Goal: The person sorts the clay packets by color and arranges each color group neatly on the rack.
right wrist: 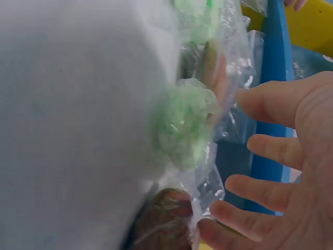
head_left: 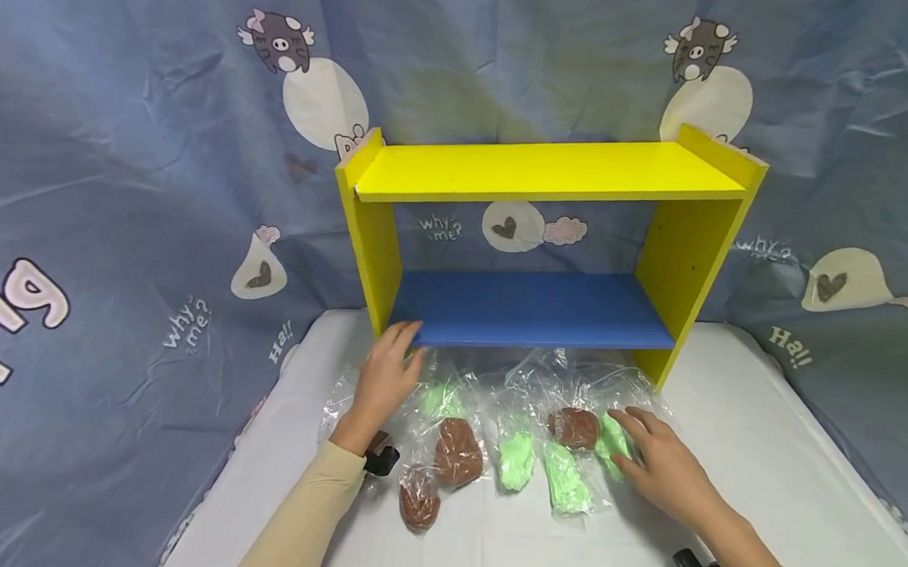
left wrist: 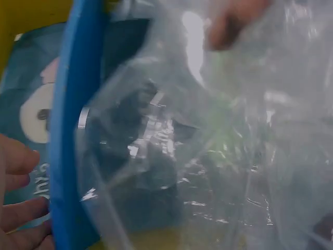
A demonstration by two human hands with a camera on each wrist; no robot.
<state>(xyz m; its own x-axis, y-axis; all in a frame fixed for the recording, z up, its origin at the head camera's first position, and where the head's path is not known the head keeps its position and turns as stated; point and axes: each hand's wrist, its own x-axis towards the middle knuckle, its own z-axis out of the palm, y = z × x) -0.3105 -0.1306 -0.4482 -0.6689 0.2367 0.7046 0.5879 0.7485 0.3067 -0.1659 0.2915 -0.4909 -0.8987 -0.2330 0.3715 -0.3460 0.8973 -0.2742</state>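
My left hand [head_left: 385, 381] reaches to the left front edge of the blue shelf board [head_left: 532, 307], fingertips overlapping that edge. In the left wrist view its fingers [left wrist: 23, 213] are loosely spread beside the board, with nothing gripped. Just right of it are a pale green lump [head_left: 441, 400] and a brown lump [head_left: 459, 453], in clear plastic bags. My right hand [head_left: 669, 466] hovers with spread fingers beside a bagged green lump [head_left: 612, 443], close to another brown lump [head_left: 573, 428]. The right wrist view shows its fingers [right wrist: 265, 192] apart and holding nothing.
The yellow shelf unit [head_left: 548, 170] stands at the back of the white table [head_left: 482, 543], before a blue printed cloth [head_left: 150, 181]. More bagged lumps lie in front: green ones [head_left: 516, 461] mid-table and a brown one [head_left: 420, 501] nearer me.
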